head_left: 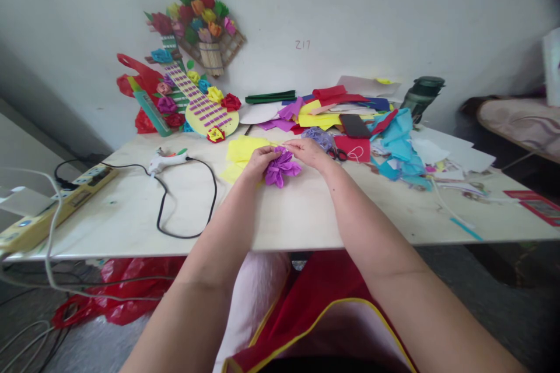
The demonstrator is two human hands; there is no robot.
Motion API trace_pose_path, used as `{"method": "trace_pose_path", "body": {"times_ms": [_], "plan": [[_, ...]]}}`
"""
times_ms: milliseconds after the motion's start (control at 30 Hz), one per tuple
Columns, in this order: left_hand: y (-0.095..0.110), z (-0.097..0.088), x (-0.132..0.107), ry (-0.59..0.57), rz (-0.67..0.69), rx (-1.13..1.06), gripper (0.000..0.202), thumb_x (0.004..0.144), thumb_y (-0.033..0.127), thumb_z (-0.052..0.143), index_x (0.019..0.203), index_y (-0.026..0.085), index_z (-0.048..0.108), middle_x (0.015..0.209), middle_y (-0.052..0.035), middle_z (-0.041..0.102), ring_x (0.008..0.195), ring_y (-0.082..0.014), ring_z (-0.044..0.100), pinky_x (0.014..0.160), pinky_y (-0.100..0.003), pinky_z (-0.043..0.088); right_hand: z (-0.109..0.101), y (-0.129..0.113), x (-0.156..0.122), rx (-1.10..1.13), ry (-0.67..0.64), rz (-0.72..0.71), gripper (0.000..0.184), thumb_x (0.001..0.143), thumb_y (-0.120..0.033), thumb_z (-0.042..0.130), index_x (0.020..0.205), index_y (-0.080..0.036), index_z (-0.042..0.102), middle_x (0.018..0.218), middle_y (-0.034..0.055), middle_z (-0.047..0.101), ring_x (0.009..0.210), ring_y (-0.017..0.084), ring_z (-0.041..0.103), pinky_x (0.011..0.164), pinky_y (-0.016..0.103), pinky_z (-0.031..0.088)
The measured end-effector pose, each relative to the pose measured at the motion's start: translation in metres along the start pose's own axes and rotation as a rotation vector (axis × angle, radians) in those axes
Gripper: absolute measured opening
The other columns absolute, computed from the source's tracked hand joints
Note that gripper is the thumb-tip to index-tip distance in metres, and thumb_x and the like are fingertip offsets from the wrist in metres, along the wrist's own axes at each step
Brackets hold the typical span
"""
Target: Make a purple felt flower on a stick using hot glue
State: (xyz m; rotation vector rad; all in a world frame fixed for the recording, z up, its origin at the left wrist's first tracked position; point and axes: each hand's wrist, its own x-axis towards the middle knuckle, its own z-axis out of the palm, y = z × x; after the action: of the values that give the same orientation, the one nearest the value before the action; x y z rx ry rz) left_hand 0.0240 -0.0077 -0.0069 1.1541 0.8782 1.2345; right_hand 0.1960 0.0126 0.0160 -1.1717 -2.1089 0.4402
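A purple crepe-paper flower (283,170) with spread petals is held just above the table, between my two hands. My left hand (261,161) pinches it on its left side, with the fingers closed. At the flower's upper edge, the closed fingertips of my right hand (311,152) grip the paper; the exact spot is too small to make out. Yellow crepe paper (241,151) lies flat behind and beside my left hand. Close behind my right hand are a ball of purple-grey yarn (318,137) and dark-handled scissors (338,154).
A white glue gun (168,161) with a looping black cord lies left, near a power strip (61,207). Paper-flower decorations (210,108) lean on the wall. Coloured paper (324,119), a phone (354,126), blue crepe scraps (400,140) and a dark bottle (420,98) fill the back right.
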Motion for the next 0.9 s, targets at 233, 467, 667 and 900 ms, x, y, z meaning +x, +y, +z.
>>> {"method": "trace_pose_path", "body": {"times_ms": [233, 467, 667, 900], "plan": [[0.0027, 0.0021, -0.0021, -0.007, 0.026, 0.068, 0.025, 0.054, 0.028, 0.080, 0.070, 0.014, 0.066, 0.062, -0.0013, 0.062, 0.056, -0.0112, 0.055, 0.055, -0.023, 0.043, -0.0032, 0.0003, -0.0001, -0.086, -0.022, 0.009, 0.029, 0.091, -0.031, 0.050, 0.108, -0.020, 0.071, 0.108, 0.0066, 0.073, 0.098, 0.020, 0.065, 0.088, 0.030, 0.046], [0.0040, 0.0027, -0.0036, 0.005, 0.006, 0.085, 0.025, 0.055, 0.028, 0.079, 0.069, 0.014, 0.064, 0.058, 0.0004, 0.058, 0.053, -0.0099, 0.050, 0.051, -0.022, 0.039, -0.0033, 0.0041, 0.0021, -0.105, -0.052, 0.018, 0.029, 0.092, -0.031, 0.047, 0.106, -0.018, 0.069, 0.104, 0.0064, 0.073, 0.093, 0.018, 0.064, 0.083, 0.028, 0.045], [0.0012, 0.0001, -0.0009, 0.000, 0.002, 0.108, 0.027, 0.055, 0.030, 0.080, 0.069, 0.014, 0.063, 0.058, 0.0014, 0.057, 0.053, -0.0099, 0.051, 0.052, -0.022, 0.039, -0.0063, 0.0004, 0.0008, -0.138, -0.088, 0.012, 0.032, 0.093, -0.032, 0.044, 0.107, -0.016, 0.068, 0.102, 0.0076, 0.072, 0.092, 0.019, 0.063, 0.082, 0.028, 0.045], [0.0016, 0.0001, -0.0009, -0.001, 0.015, 0.099, 0.026, 0.055, 0.029, 0.078, 0.069, 0.014, 0.063, 0.060, 0.0006, 0.058, 0.055, -0.0105, 0.052, 0.054, -0.023, 0.040, -0.0048, 0.0036, 0.0007, -0.142, -0.067, -0.020, 0.032, 0.093, -0.033, 0.047, 0.108, -0.018, 0.071, 0.107, 0.0070, 0.073, 0.099, 0.020, 0.065, 0.088, 0.030, 0.046]]}}
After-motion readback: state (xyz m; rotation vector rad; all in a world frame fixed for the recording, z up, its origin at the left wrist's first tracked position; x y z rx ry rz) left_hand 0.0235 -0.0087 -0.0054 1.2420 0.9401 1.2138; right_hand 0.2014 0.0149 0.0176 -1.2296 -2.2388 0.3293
